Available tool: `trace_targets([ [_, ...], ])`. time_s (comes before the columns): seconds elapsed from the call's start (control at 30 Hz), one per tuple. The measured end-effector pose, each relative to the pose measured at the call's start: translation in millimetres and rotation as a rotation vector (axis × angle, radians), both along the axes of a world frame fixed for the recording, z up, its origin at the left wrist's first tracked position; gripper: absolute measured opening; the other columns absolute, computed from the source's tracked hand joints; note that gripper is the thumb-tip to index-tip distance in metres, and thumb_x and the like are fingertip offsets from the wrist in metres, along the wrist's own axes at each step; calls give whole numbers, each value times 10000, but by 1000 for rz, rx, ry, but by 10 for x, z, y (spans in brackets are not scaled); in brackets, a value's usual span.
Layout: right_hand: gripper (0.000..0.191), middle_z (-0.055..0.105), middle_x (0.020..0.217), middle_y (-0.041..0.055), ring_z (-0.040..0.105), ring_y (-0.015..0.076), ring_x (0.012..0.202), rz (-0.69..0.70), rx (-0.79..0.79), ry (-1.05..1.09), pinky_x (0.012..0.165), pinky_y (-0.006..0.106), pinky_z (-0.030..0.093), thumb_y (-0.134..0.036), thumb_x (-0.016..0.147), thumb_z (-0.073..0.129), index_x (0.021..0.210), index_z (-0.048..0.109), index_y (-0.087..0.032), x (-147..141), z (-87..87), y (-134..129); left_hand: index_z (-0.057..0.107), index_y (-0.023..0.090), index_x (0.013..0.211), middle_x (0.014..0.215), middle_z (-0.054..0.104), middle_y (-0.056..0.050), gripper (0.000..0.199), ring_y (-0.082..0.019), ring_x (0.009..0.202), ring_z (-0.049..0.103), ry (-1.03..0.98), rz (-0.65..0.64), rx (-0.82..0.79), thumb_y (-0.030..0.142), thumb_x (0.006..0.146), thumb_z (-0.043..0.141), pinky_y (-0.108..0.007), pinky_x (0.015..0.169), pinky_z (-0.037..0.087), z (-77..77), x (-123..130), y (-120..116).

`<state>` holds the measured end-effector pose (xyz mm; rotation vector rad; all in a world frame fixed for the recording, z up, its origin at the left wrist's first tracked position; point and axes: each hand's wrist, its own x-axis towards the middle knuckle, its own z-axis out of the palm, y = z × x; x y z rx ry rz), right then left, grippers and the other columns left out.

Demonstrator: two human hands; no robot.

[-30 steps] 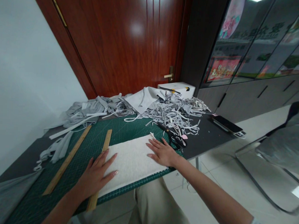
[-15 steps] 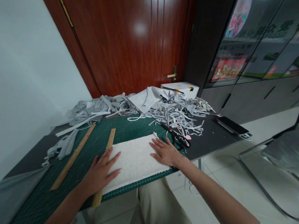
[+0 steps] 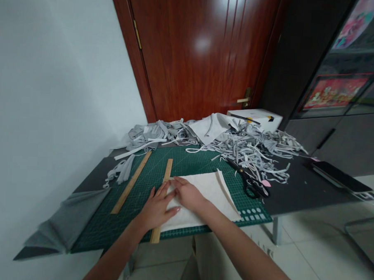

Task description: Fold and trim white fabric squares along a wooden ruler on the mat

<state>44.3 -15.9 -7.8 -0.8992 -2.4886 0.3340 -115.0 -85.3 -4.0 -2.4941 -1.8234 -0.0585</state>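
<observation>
A piece of white cloth (image 3: 211, 190) lies on the green cutting mat (image 3: 189, 161), its right edge folded or curled up. Along the cloth's left edge runs a wooden ruler (image 3: 168, 169). My left hand (image 3: 157, 209) rests across this ruler and the cloth, fingers stretched out and apart. Just beside its fingertips, my right hand (image 3: 189, 193) lies on the cloth's upper left part, fingers extended toward the ruler. Their tips partly meet the left hand, so the exact contact there is unclear. Black scissors (image 3: 250, 184) lie to the right of the cloth.
A second wooden ruler (image 3: 131, 185) lies further left, near folded grey fabric (image 3: 70, 219). Heaped grey and white fabric strips (image 3: 251, 147) cover the table's back, before a white box (image 3: 264, 117). A black phone (image 3: 343, 175) sits at the right edge.
My right hand has moved left across the cloth, from its right side to beside my left hand. The cloth's right edge is now uncovered and curled. The view has turned left.
</observation>
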Motion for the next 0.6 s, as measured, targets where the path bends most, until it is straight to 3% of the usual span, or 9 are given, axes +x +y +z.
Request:
trace_targets([
  [0.1, 471, 536, 1328, 129, 468, 171, 1236, 78, -40, 129, 1043, 306, 373, -125, 857, 395, 1321, 472, -94, -155, -133, 47, 423, 174, 1342, 1481, 300, -179, 605, -307, 1381, 231, -66, -1, 14, 507, 840, 481, -558, 1074, 225, -35, -3, 2],
  [0.23, 458, 524, 1338, 136, 439, 200, 1261, 104, -37, 127, 1071, 372, 345, -228, 913, 382, 1350, 437, -103, -176, -214, 33, 344, 92, 1356, 1430, 378, -200, 699, -284, 1350, 307, -201, -6, 120, 399, 772, 577, -496, 1096, 247, -56, -7, -32],
  [0.3, 484, 487, 1371, 151, 393, 220, 1298, 112, -23, 102, 1096, 401, 307, -267, 913, 408, 1365, 416, -95, -167, -212, 5, 384, 100, 1319, 1409, 408, -189, 656, -286, 1339, 323, -248, 0, 181, 357, 753, 594, -494, 1094, 259, -31, -10, -110],
  [0.43, 537, 440, 1407, 164, 352, 232, 1324, 107, 4, 50, 1114, 384, 281, -276, 913, 413, 1399, 351, -55, -155, -187, -42, 454, 143, 1268, 1344, 488, -144, 494, -255, 1284, 406, -272, -1, 240, 328, 817, 529, -475, 1086, 290, 63, -2, -437],
  [0.6, 523, 426, 1423, 143, 369, 218, 1315, 112, 22, 63, 1108, 393, 296, -290, 947, 340, 1429, 292, -91, -153, -196, -49, 443, 156, 1303, 1355, 491, -143, 488, -270, 1262, 434, -132, 121, 351, 379, 870, 463, -510, 1044, 336, 62, 69, -954],
])
